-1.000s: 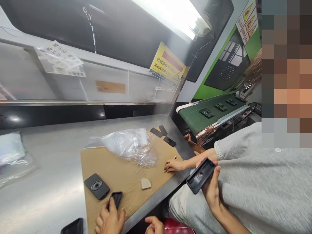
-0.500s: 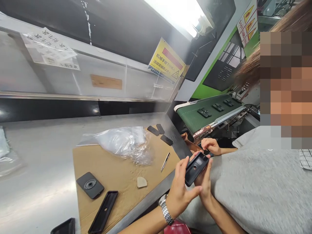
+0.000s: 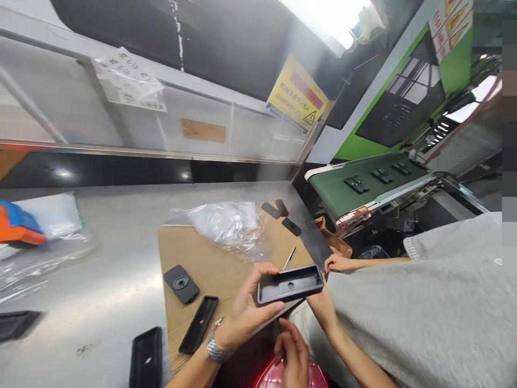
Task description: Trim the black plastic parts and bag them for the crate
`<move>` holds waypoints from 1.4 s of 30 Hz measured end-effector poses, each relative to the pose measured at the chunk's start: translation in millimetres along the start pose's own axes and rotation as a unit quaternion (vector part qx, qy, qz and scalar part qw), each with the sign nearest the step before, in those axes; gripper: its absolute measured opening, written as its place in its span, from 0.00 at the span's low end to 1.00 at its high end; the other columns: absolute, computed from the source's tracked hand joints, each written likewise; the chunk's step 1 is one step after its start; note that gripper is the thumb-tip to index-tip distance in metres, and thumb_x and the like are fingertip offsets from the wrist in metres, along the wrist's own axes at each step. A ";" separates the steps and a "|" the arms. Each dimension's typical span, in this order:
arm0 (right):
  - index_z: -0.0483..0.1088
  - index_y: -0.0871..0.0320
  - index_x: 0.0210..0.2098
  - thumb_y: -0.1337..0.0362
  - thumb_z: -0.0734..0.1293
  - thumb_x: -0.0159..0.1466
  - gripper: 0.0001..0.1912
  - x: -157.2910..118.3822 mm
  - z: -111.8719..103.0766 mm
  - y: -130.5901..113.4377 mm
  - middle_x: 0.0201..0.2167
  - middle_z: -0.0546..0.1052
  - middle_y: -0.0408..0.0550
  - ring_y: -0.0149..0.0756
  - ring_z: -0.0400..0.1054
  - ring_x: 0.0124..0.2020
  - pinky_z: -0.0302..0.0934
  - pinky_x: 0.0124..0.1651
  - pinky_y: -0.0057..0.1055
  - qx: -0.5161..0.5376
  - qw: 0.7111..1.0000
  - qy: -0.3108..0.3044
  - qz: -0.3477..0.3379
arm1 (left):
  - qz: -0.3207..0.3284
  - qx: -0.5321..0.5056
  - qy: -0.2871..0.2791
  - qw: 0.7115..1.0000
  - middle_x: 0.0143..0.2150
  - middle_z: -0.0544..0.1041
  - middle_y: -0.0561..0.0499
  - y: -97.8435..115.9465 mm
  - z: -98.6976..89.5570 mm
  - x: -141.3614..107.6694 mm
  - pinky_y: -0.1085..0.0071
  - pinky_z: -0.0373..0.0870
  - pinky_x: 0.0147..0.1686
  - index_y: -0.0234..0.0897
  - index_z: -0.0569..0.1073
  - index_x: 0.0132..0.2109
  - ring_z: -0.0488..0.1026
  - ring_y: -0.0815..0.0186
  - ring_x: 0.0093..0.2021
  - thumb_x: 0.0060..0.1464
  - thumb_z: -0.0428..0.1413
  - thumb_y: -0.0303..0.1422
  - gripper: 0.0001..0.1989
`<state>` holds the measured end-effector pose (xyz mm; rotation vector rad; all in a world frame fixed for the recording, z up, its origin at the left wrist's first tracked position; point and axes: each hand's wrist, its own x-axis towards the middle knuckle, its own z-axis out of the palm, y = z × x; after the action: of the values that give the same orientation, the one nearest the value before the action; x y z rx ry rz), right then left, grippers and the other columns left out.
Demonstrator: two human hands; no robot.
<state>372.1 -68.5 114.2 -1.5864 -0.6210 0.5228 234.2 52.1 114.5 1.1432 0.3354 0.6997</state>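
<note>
My left hand (image 3: 252,302), with a metal-band watch (image 3: 217,342) at the wrist, grips a black rectangular plastic housing (image 3: 278,291) by its left end. The housing's hollow side faces me and shows a small round hole in its floor. Below it, at the bottom of the view, my right hand (image 3: 293,353) has its fingers loosely curled, with nothing visible in them. A co-worker's hand (image 3: 319,302) is at the housing's right end; whether it still touches is hard to tell. That person's other hand (image 3: 337,263) rests farther back.
Cardboard (image 3: 177,242) on the metal table bears a black part with a round dial (image 3: 181,284), a long black tray (image 3: 199,325), clear plastic bags (image 3: 226,223), a pen (image 3: 290,257) and several small black pieces. Another black tray (image 3: 146,358) lies left. A green conveyor (image 3: 335,188) stands behind right.
The housing has moved left and turned level, from between my left hand and the co-worker's hand into my left grip. My right hand has come into view. The camera has swung left.
</note>
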 end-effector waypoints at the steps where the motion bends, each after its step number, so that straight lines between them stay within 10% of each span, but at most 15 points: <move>1: 0.72 0.48 0.39 0.55 0.60 0.58 0.13 -9.9 9.8 7.1 0.29 0.76 0.43 0.40 0.70 0.36 0.68 0.30 0.34 0.014 1.000 -0.008 0.008 | -0.027 -0.020 -0.008 0.999 0.43 0.66 0.49 1.1 -13.1 -3.5 0.70 0.62 0.42 0.40 0.67 0.44 0.65 0.62 0.43 0.37 0.62 0.30 0.23; 9: 0.63 0.57 0.51 0.51 0.54 0.61 0.24 -82.1 70.0 21.4 0.31 0.74 0.50 0.31 0.64 0.22 0.59 0.22 0.28 0.142 0.974 -0.114 0.134 | -0.115 -0.252 0.002 0.961 0.44 0.70 0.47 -7.6 -75.0 -35.4 0.67 0.65 0.40 0.39 0.65 0.51 0.68 0.60 0.42 0.34 0.63 0.29 0.32; 15: 0.59 0.59 0.54 0.54 0.56 0.62 0.24 -85.4 101.4 25.5 0.24 0.71 0.46 0.30 0.62 0.22 0.58 0.25 0.27 0.122 0.962 -0.165 0.178 | -0.095 -0.392 0.086 0.911 0.58 0.61 0.47 -18.9 -79.7 -47.5 0.62 0.64 0.45 0.45 0.57 0.57 0.65 0.58 0.51 0.45 0.56 0.36 0.31; 19: 0.56 0.57 0.56 0.57 0.56 0.63 0.23 -91.9 117.1 29.2 0.34 0.72 0.49 0.30 0.64 0.27 0.61 0.30 0.28 0.075 0.966 -0.183 0.164 | -0.153 -0.505 0.072 0.847 0.47 0.71 0.44 -21.4 -78.0 -48.7 0.69 0.64 0.44 0.34 0.57 0.58 0.70 0.64 0.42 0.52 0.48 0.44 0.29; 29: 0.57 0.53 0.56 0.59 0.56 0.63 0.21 -91.1 124.4 35.7 0.57 0.59 0.48 0.39 0.55 0.56 0.61 0.49 0.34 0.007 0.971 -0.202 0.128 | -0.181 -0.546 0.122 0.809 0.32 0.72 0.46 -13.0 -85.0 -43.8 0.74 0.68 0.31 0.29 0.57 0.57 0.71 0.68 0.31 0.54 0.38 0.50 0.32; 42: 0.57 0.55 0.56 0.58 0.56 0.63 0.22 -89.0 131.1 38.4 0.57 0.61 0.48 0.40 0.54 0.57 0.60 0.50 0.34 0.005 0.966 -0.210 0.150 | -0.195 -0.568 0.132 0.789 0.30 0.72 0.47 -18.0 -94.5 -44.3 0.74 0.68 0.28 0.27 0.60 0.56 0.71 0.68 0.28 0.54 0.40 0.50 0.33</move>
<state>222.8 -31.9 60.0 -1.5785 -0.6914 1.1068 152.6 85.9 56.1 -0.1928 0.2921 0.5324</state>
